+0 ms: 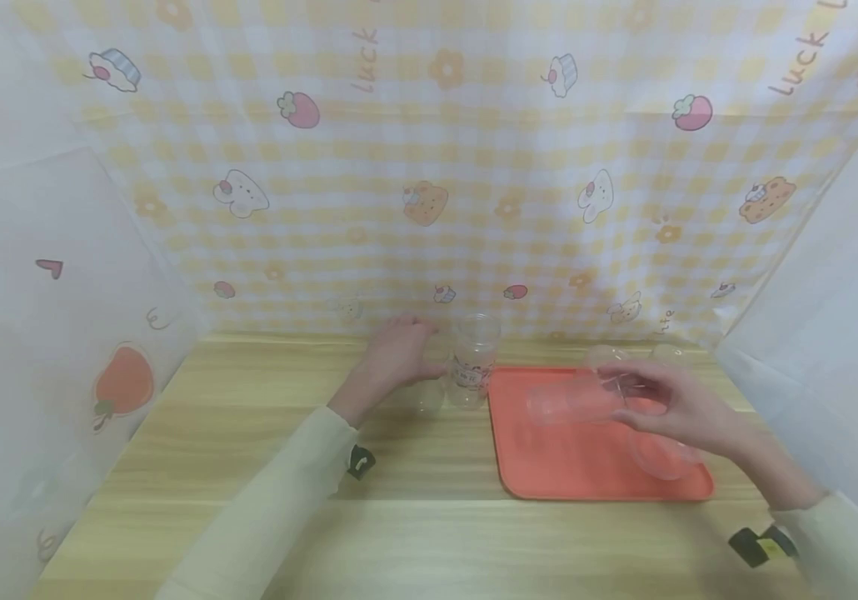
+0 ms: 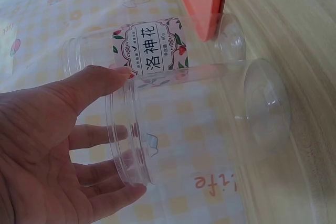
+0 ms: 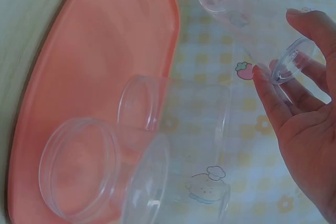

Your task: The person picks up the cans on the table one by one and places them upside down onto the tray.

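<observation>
My left hand [image 1: 401, 350] grips a clear plastic jar [image 2: 194, 124] around its rim, thumb on one side and fingers on the other. This jar is upright on the wooden table. Right beside it stands a second clear jar [image 1: 471, 367], bearing a pink floral label [image 2: 149, 45] with Chinese characters. Over the orange tray [image 1: 549, 467], my right hand [image 1: 672, 408] holds another clear jar [image 1: 571, 400] by one end, tipped onto its side. In the right wrist view, the thumb and fingers are at that jar's round end [image 3: 294, 61].
Several clear containers stand on the tray's right and back part, among them a low round one [image 3: 79, 169] and a taller one [image 3: 139, 103]. A yellow checked cloth [image 1: 474, 167] hangs behind the table [image 1: 264, 442], with pale sheets at both sides.
</observation>
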Demonstrator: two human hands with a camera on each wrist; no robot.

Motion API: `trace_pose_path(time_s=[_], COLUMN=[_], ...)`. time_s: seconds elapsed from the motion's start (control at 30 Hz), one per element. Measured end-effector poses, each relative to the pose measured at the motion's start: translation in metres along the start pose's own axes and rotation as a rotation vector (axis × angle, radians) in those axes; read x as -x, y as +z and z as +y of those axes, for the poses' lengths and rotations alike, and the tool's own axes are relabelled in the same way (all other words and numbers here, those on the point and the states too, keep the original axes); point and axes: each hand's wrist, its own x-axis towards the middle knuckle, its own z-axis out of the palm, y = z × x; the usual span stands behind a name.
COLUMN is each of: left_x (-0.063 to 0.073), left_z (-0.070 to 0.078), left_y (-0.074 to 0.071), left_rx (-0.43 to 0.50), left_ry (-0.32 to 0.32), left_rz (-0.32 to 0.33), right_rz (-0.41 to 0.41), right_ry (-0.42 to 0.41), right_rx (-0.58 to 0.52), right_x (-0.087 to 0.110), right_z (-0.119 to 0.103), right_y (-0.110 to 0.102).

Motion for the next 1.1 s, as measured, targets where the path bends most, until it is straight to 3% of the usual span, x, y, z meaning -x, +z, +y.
trace_pose_path(time_s=[0.4, 0.63, 0.87, 1.1], left_x=[-0.001, -0.001, -0.002, -0.001], left_z=[0.0, 0.0, 0.0, 0.0], left_y=[0.001, 0.001, 0.003, 0.003], left_rx=[-0.042, -0.036, -0.03, -0.035], left_ry=[0.008, 0.001, -0.004, -0.004], left_rz=[0.0, -0.001, 0.001, 0.001], right_rz=[-0.019, -0.067, -0.124, -0.196], right_ry=[0.001, -0.047, 0.015, 0.088], right_rx=[0.076, 0.118, 0.217, 0.248], right_x=[-0.001, -0.002, -0.006, -0.012], right_z=[0.0, 0.0, -0.009, -0.019], right_y=[-0.012, -0.017, -0.025, -0.03])
